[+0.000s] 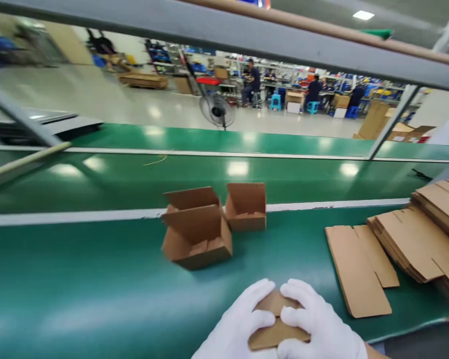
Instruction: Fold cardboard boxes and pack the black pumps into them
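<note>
Both my hands wear white gloves and meet near the bottom centre of the head view. My left hand (243,321) curls its fingers over the left side of a small brown cardboard box (276,335). On the opposite side, my right hand (312,321) grips the same box with bent fingers. Much of the box is covered by the gloves, so its full shape is hidden. Beyond the hands stand two cardboard boxes with raised flaps: a nearer one (204,257) and a smaller-looking one (248,223) behind it to the right.
A flat folded carton (359,274) lies right of my hands, beside stacks of flat cartons (407,239). The green work surface (78,279) has a white strip along its far side. A grey overhead beam (224,37) crosses above; a fan (217,110) and seated people are farther off.
</note>
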Tool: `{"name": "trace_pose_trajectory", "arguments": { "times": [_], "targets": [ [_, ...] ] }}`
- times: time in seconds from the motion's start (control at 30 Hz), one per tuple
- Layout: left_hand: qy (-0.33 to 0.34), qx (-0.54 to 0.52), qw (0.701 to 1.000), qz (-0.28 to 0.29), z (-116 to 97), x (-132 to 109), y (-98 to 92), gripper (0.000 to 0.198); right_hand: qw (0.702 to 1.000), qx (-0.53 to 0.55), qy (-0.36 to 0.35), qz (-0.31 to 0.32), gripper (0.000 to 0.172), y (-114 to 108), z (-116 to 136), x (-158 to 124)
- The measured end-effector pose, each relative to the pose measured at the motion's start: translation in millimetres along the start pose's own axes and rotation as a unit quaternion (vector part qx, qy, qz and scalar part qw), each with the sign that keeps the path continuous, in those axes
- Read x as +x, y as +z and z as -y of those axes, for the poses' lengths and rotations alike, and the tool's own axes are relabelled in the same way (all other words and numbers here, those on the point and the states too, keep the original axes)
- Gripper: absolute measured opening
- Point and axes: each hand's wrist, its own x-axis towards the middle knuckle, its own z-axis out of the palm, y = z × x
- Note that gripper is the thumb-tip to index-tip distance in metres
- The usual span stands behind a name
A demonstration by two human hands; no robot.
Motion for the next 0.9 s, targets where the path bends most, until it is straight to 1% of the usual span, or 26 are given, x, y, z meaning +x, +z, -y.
{"name": "trace_pose_trajectory", "arguments": {
  "times": [0.07, 0.1, 0.13, 0.17, 0.23, 0.27, 0.3, 0.33, 0.4, 0.43, 0.47, 0.5, 0.57, 0.6, 0.63, 0.67, 0.7, 0.73, 0.8, 0.83, 0.87, 0.9],
  "targets": [
    [0.03, 0.025, 0.999, 0.023, -7.0, 0.3, -0.7, 0.042, 1.0, -0.003, -0.001, 0.004, 0.03, -1.2, 0.8, -8.4],
    [0.044, 0.033, 0.998, 0.025, -9.6, 0.6, -0.6, 0.04, 1.0, -0.001, 0.005, -0.001, 0.03, -1.8, 1.4, -11.3],
    [0.054, 0.034, 0.998, 0.016, -11.7, 0.6, -0.1, 0.042, 1.0, 0.004, 0.015, -0.006, 0.036, -2.5, 2.4, -13.3],
    [0.064, 0.028, 0.998, 0.0, -13.4, 0.3, 0.7, 0.05, 1.0, 0.009, 0.024, -0.008, 0.047, -3.6, 3.7, -14.6],
    [0.083, 0.004, 0.996, -0.044, -16.1, -1.4, 2.4, 0.071, 0.999, 0.017, 0.046, -0.01, 0.069, -7.2, 7.2, -16.4],
    [0.101, -0.006, 0.993, -0.06, -17.2, -2.5, 3.1, 0.08, 0.998, 0.019, 0.057, -0.01, 0.076, -9.6, 8.8, -17.5],
    [0.121, -0.012, 0.99, -0.067, -18.1, -3.5, 3.6, 0.085, 0.998, 0.022, 0.062, -0.009, 0.079, -12.3, 9.8, -18.8],
    [0.14, -0.017, 0.988, -0.066, -18.5, -4.3, 3.6, 0.084, 0.998, 0.028, 0.058, -0.006, 0.079, -15.1, 9.9, -20.3],
    [0.163, -0.034, 0.985, -0.052, -16.9, -4.7, 2.0, 0.079, 0.998, 0.055, 0.034, -0.001, 0.074, -19.6, 5.8, -22.5],
    [0.163, -0.047, 0.985, -0.042, -14.5, -4.1, 0.2, 0.075, 0.997, 0.073, 0.018, -0.003, 0.068, -20.6, 1.3, -22.5],
    [0.154, -0.062, 0.985, -0.042, -11.2, -2.9, -2.4, 0.069, 0.996, 0.089, 0.006, -0.018, 0.06, -20.6, -4.5, -21.3],
    [0.136, -0.082, 0.986, -0.06, -7.1, -1.0, -5.9, 0.061, 0.994, 0.096, 0.001, -0.047, 0.051, -19.3, -11.5, -18.9],
    [0.095, -0.129, 0.977, -0.141, 1.7, 4.7, -15.5, 0.052, 0.989, 0.081, 0.011, -0.122, 0.042, -13.2, -26.7, -11.0],
    [0.084, -0.149, 0.968, -0.185, 5.5, 8.1, -21.0, 0.055, 0.987, 0.067, 0.023, -0.146, 0.04, -9.1, -33.8, -6.4],
    [0.078, -0.159, 0.961, -0.211, 8.5, 11.4, -26.4, 0.064, 0.987, 0.058, 0.037, -0.148, 0.039, -4.7, -39.9, -2.1],
    [0.075, -0.157, 0.963, -0.208, 10.7, 14.4, -30.9, 0.075, 0.988, 0.06, 0.053, -0.128, 0.039, -0.5, -44.7, 1.5],
    [0.068, -0.142, 0.972, -0.176, 12.3, 16.7, -33.7, 0.085, 0.99, 0.075, 0.07, -0.093, 0.04, 3.0, -48.1, 3.9],
    [0.049, -0.119, 0.984, -0.124, 13.8, 18.1, -34.3, 0.091, 0.99, 0.1, 0.087, -0.058, 0.041, 5.8, -50.0, 4.9],
    [-0.021, -0.084, 0.996, -0.025, 17.8, 17.5, -28.2, 0.09, 0.981, 0.161, 0.105, -0.011, 0.043, 8.7, -50.3, 2.8],
    [-0.058, -0.082, 0.995, 0.002, 20.7, 15.5, -22.0, 0.088, 0.977, 0.185, 0.105, -0.001, 0.044, 9.2, -49.1, -0.1],
    [-0.085, -0.089, 0.992, 0.008, 24.0, 12.4, -14.7, 0.089, 0.975, 0.2, 0.099, 0.004, 0.045, 9.6, -47.6, -4.1],
    [-0.101, -0.101, 0.99, -0.002, 27.3, 8.2, -7.4, 0.092, 0.975, 0.206, 0.087, 0.007, 0.045, 10.3, -45.8, -8.8]
  ]
}}
